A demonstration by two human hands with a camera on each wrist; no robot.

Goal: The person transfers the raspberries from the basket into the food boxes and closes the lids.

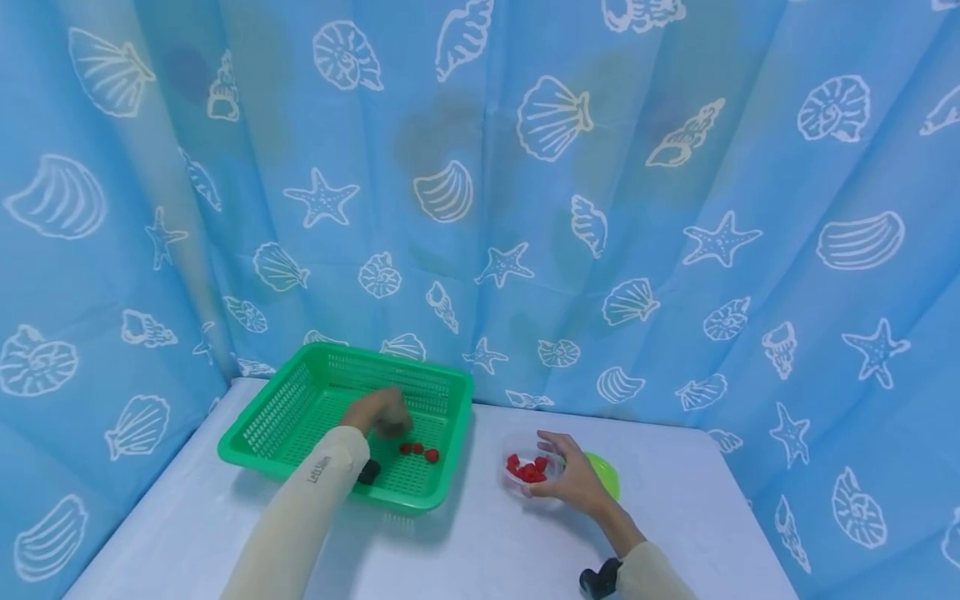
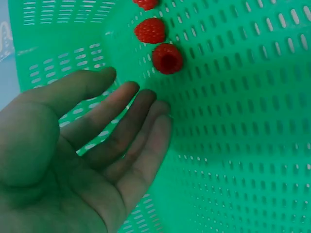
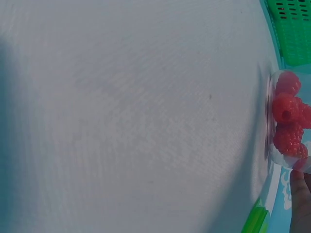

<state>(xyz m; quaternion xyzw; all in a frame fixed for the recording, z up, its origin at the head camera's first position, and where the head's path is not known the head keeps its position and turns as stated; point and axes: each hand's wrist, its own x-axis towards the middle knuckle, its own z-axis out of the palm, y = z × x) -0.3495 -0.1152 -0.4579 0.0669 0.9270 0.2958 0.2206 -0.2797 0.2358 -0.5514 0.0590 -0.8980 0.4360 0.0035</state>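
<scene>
My left hand [image 1: 384, 412] reaches inside a green basket [image 1: 262, 429]. In the left wrist view its fingers are loosely bent, with nothing between them and the thumb. Close to the fingertips sits a red raspberry [image 2: 167, 58], its hollow end showing, and another raspberry [image 2: 150, 30] lies just beyond; a third is cut off at the frame's top. My right hand [image 1: 577, 483] grips a small clear container [image 1: 516, 444], thumb on the near side and fingers on the far side. Several raspberries [image 3: 287, 108] are in it.
A lime-green round lid [image 1: 606, 473] lies on the white table [image 1: 480, 550], partly behind the right hand. The basket stands on the table's left side. A blue curtain with shell prints [image 1: 480, 208] hangs along the back and sides.
</scene>
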